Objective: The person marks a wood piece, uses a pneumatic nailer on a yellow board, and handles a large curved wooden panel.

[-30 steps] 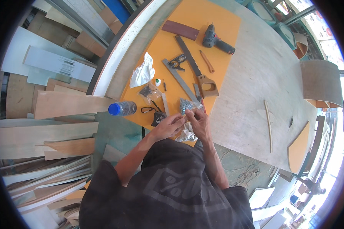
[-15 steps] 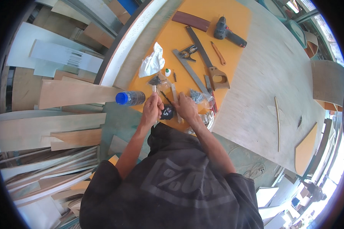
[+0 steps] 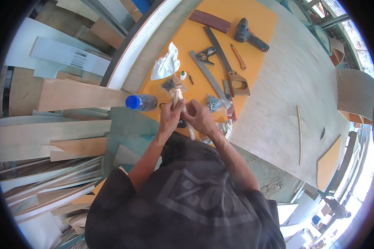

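At the near edge of the orange board (image 3: pixel 262 20) on the desk (image 3: pixel 286 83), we see both hands close together, fingers bent inward. The left hand (image 3: pixel 170 117) pinches a pale narrow strip (image 3: pixel 176 96), whose far end points past the fingertips toward a clear bag of dark hardware (image 3: pixel 168 84). The right hand (image 3: pixel 199 117) is just beside it, fingertips gathered near the strip; we cannot tell whether they grip it. Another pale length (image 3: pixel 191 131) shows between the wrists. On the dark shirt (image 3: pixel 203 203) we find a large grey framed print, and dark printed lines mark a white panel (image 3: pixel 54 50) at left. A blue-capped bottle (image 3: pixel 147 102) lies left of the hands, a bag of silvery hardware (image 3: pixel 213 103) right.
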